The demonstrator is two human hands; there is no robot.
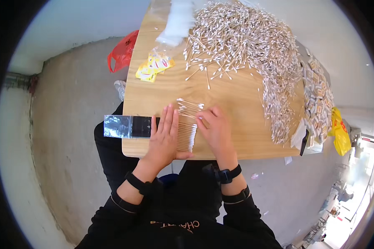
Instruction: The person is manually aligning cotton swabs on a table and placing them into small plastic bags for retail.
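Observation:
A neat row of cotton swabs [186,139] lies side by side near the table's front edge, white tips lined up on the right. My left hand [163,139] rests flat along the row's left ends, fingers stretched out and thumb below the row; it hides those ends. At the row's upper right, my right hand [217,130] has thumb and index finger pinched at the end of a cotton swab. Just beyond the row are several looser cotton swabs [190,103], lying at slight angles. A black strip [141,127] with a clear plastic sleeve [117,126] extends left from my left hand.
A big heap of cotton swabs [245,37] covers the wooden table's [232,91] far right. Clear bags [176,25] and yellow printed packaging [153,67] lie far left. Small packed bundles [318,97] pile up at right. A red bag [124,52] and yellow bag [340,133] flank the table.

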